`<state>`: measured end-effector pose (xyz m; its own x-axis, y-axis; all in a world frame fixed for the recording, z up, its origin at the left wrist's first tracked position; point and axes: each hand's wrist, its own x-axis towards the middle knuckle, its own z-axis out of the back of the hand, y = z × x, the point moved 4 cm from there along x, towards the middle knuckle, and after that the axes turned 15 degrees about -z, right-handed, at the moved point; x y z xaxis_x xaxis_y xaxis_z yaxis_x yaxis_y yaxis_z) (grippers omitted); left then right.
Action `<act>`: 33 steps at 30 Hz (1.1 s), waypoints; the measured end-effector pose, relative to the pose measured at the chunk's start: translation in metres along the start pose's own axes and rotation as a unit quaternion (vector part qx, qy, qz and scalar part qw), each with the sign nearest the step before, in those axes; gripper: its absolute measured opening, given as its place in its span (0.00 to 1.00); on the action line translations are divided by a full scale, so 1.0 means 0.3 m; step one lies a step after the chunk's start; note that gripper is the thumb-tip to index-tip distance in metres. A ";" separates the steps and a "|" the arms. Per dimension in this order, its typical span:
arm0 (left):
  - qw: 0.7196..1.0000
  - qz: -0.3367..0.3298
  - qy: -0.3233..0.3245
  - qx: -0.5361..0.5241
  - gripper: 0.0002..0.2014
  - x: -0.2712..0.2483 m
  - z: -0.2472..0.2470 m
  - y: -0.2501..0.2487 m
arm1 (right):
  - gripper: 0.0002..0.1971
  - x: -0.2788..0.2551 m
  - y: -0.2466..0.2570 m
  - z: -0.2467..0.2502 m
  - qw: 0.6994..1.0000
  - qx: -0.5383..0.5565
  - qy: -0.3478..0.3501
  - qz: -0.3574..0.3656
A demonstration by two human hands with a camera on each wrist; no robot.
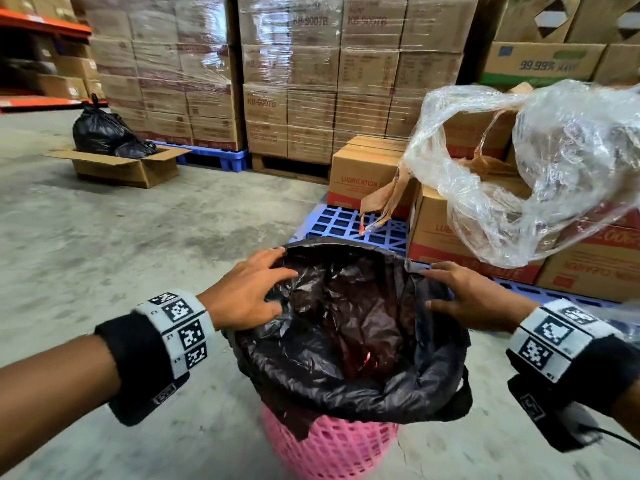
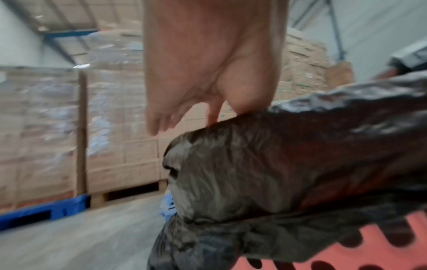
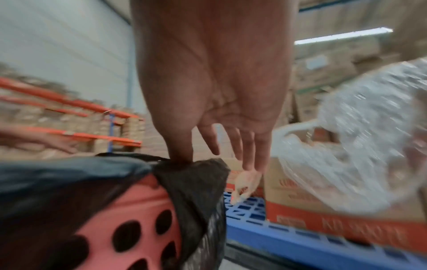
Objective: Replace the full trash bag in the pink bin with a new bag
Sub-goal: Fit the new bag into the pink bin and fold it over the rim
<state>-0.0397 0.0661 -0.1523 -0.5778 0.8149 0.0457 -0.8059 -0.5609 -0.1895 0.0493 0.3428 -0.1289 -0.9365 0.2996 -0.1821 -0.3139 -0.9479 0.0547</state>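
Note:
The pink perforated bin (image 1: 332,448) stands on the concrete floor in front of me. A black trash bag (image 1: 346,323) lines it, with its mouth open and its edge folded down over the rim. My left hand (image 1: 249,289) rests on the left rim with fingers spread on the plastic. My right hand (image 1: 471,299) lies on the right rim, fingers straight. In the left wrist view the left hand (image 2: 208,73) touches the bag (image 2: 277,164) above the bin wall (image 2: 392,255). In the right wrist view the right hand (image 3: 219,91) has its thumb on the bag (image 3: 191,186) over the bin (image 3: 138,201).
Tied black bags (image 1: 104,133) sit in an open cardboard box (image 1: 128,168) at the far left. A blue pallet (image 1: 346,223) with cartons lies just behind the bin. Loose clear plastic wrap (image 1: 536,168) hangs over the cartons at right. Wrapped carton stacks fill the back.

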 end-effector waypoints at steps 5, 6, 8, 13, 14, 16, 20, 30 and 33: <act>0.947 -0.077 0.308 0.048 0.22 -0.056 -0.081 -0.111 | 0.20 -0.178 0.180 -0.083 0.975 -0.018 0.180 0.131; 0.938 -0.061 0.334 0.072 0.24 -0.057 -0.090 -0.113 | 0.21 -0.202 0.193 -0.112 0.966 -0.056 0.215 0.130; 0.937 -0.067 0.335 0.075 0.27 -0.046 -0.080 -0.128 | 0.20 -0.214 0.199 -0.140 0.958 -0.124 0.230 0.123; 0.967 -0.162 0.196 -0.022 0.22 -0.043 -0.034 -0.115 | 0.23 -0.157 0.236 -0.078 0.968 -0.104 0.183 0.140; 0.963 -0.166 0.210 -0.022 0.25 -0.060 -0.042 -0.102 | 0.24 -0.142 0.252 -0.071 0.966 -0.100 0.186 0.151; 0.957 -0.146 0.243 -0.057 0.28 -0.089 -0.053 -0.083 | 0.21 -0.112 0.299 -0.052 0.962 -0.098 0.197 0.159; 0.979 -0.171 0.071 -0.087 0.29 -0.052 0.004 -0.026 | 0.11 -0.011 0.443 -0.016 0.959 -0.093 0.198 0.180; 0.949 0.152 -0.003 -0.274 0.49 -0.016 -0.101 0.171 | 0.23 0.189 0.709 -0.341 0.935 -0.161 0.237 0.208; 0.939 0.155 -0.017 -0.305 0.49 -0.015 -0.104 0.173 | 0.23 0.178 0.723 -0.448 0.941 -0.106 0.286 0.148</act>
<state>-0.0750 0.0378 -0.1928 -0.7845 0.6156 -0.0747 -0.3808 -0.5732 -0.7256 -0.0477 0.1385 -0.2587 -0.7218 -0.0308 -0.6914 0.0431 -0.9991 -0.0005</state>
